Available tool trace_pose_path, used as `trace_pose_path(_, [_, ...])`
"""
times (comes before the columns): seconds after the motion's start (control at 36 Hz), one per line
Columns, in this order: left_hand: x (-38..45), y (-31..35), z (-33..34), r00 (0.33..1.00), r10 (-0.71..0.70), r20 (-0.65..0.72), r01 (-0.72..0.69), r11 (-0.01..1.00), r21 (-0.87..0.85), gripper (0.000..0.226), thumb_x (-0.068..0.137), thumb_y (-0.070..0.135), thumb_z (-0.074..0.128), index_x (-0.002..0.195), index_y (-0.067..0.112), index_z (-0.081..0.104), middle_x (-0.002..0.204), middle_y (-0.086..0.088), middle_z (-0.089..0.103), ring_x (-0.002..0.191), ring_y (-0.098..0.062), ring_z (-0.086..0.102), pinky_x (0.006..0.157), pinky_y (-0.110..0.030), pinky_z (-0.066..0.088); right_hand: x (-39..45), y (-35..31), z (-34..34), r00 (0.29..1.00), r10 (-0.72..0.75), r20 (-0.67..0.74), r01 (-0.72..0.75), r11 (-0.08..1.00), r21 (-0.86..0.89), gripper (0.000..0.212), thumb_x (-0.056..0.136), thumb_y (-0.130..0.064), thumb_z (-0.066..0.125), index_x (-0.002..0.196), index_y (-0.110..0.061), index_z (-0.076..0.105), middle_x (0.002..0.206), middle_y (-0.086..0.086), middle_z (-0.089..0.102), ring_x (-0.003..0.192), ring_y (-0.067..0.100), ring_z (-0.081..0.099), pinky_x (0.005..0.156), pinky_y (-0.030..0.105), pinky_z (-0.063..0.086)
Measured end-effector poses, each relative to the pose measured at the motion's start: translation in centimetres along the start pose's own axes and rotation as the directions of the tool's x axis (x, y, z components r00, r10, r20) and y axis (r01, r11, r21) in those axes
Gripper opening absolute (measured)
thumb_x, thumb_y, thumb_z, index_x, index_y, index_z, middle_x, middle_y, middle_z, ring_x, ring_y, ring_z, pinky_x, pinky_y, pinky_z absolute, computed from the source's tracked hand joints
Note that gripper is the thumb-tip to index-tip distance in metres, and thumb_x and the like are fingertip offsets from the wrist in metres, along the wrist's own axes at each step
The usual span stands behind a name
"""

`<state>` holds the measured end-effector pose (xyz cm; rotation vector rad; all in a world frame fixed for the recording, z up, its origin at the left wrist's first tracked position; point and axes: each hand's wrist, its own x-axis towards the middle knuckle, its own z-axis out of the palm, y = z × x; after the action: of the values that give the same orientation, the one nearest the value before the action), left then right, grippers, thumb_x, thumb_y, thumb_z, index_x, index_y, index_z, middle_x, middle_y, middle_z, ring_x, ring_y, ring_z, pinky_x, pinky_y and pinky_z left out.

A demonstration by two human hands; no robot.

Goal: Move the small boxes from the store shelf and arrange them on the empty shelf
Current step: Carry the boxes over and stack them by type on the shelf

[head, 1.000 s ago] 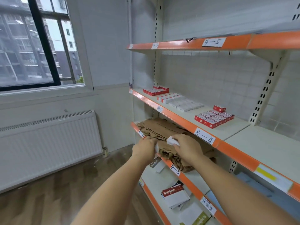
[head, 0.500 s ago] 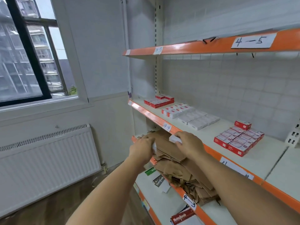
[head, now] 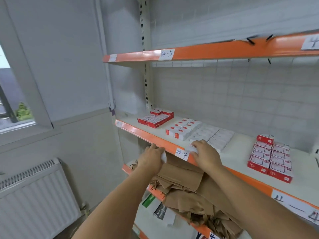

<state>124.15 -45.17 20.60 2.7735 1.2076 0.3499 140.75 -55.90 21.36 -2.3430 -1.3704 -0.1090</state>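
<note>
Right hand (head: 205, 155) pinches white box (head: 193, 149) at shelf lip (head: 155, 138), row of boxes (head: 212, 137) just beyond; left hand (head: 151, 156) grips another box (head: 163, 156) lower, farther off.

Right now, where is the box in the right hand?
The right hand holds a small white box at the front edge of the 04-4 shelf, just right of the 04-4 label and in front of the white boxes.

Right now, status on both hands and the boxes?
Left hand grips a small white box below the 04-4 shelf. Right hand sets another white box on its front edge. Nothing blocking.
</note>
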Motion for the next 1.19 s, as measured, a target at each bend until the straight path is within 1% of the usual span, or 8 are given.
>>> trace_pose_path(0.22, [4.8,-2.4,-0.5,0.994,0.106,0.015,-0.104,0.989,-0.108,0.054,0.092,0.023,0.058,0.142,0.022,0.036,0.137,-0.002,0.045,0.125,-0.022,0.042,0.097,-0.040,0.046,2.2,-0.8,1.5,0.979,0.200,-0.043,-0.203,0.977,-0.064,0.035,0.096,-0.023,0.049,0.131,-0.018,0.050,0.129,0.003,0.053,0.117,0.022,0.049,0.087,0.032,0.045])
trace_pose_path(0.36, [7.5,-2.7,-0.4,0.988,0.156,-0.014,-0.156,0.978,-0.141,0.045,0.094,0.024,0.055,0.137,0.021,0.040,0.133,0.000,0.045,0.122,-0.019,0.042,0.092,-0.038,0.049,4.2,-1.0,2.3,0.972,0.228,-0.056,-0.235,0.946,-0.224,0.039,0.096,-0.025,0.048,0.136,-0.023,0.045,0.132,0.000,0.055,0.122,0.022,0.045,0.097,0.034,0.035])
trace_pose_path(0.58, [11.6,-2.1,0.1,0.969,0.244,-0.029,-0.246,0.951,-0.186,0.051,0.093,0.028,0.060,0.141,0.026,0.042,0.137,-0.001,0.043,0.126,-0.018,0.038,0.094,-0.036,0.044,6.3,-0.6,3.2,0.971,0.239,-0.020,-0.236,0.940,-0.246,0.033,0.094,-0.031,0.048,0.126,-0.029,0.055,0.123,-0.005,0.059,0.119,0.019,0.043,0.098,0.034,0.028])
trace_pose_path(0.69, [13.3,-1.2,0.3,0.959,0.283,-0.031,-0.281,0.927,-0.249,0.051,0.092,0.024,0.062,0.140,0.026,0.045,0.138,-0.001,0.041,0.127,-0.019,0.037,0.097,-0.034,0.041,7.6,-1.2,2.7,0.985,0.163,-0.050,-0.169,0.972,-0.164,0.042,0.092,-0.031,0.049,0.134,-0.028,0.049,0.135,-0.005,0.052,0.125,0.019,0.041,0.102,0.035,0.028])
trace_pose_path(0.78, [14.7,-0.5,0.4,0.954,0.300,-0.019,-0.288,0.891,-0.351,0.052,0.089,0.017,0.067,0.138,0.021,0.050,0.132,-0.004,0.044,0.121,-0.022,0.045,0.100,-0.033,0.041,9.0,-1.9,2.2,0.995,0.095,0.028,-0.095,0.995,-0.019,0.057,0.092,-0.022,0.051,0.146,-0.026,0.034,0.148,-0.003,0.041,0.132,0.021,0.036,0.105,0.036,0.031])
trace_pose_path(0.86, [16.2,0.4,0.5,0.950,0.309,-0.031,-0.294,0.862,-0.413,0.053,0.084,0.012,0.071,0.135,0.016,0.053,0.128,-0.007,0.046,0.118,-0.024,0.048,0.098,-0.031,0.041,10.4,-2.2,2.1,0.995,0.075,0.066,-0.077,0.996,0.033,0.065,0.093,-0.019,0.053,0.151,-0.024,0.024,0.153,-0.001,0.032,0.137,0.023,0.032,0.108,0.036,0.031])
trace_pose_path(1.06, [19.5,1.1,1.5,0.935,0.351,-0.048,-0.332,0.822,-0.462,0.055,0.086,0.005,0.065,0.134,0.017,0.042,0.127,-0.005,0.047,0.116,-0.020,0.050,0.088,-0.028,0.044,13.6,-1.5,2.8,0.988,0.156,-0.019,-0.154,0.984,0.092,0.050,0.093,-0.020,0.058,0.140,-0.020,0.043,0.135,-0.001,0.055,0.122,0.022,0.047,0.099,0.037,0.041])
trace_pose_path(1.19, [23.1,0.1,2.1,0.935,0.352,-0.049,-0.333,0.821,-0.464,0.054,0.090,0.009,0.061,0.139,0.019,0.040,0.131,-0.004,0.049,0.118,-0.023,0.051,0.094,-0.032,0.044,17.0,-0.9,4.0,0.948,0.301,-0.099,-0.282,0.944,0.171,0.044,0.091,-0.020,0.059,0.134,-0.028,0.048,0.126,-0.003,0.061,0.115,0.020,0.052,0.100,0.039,0.040])
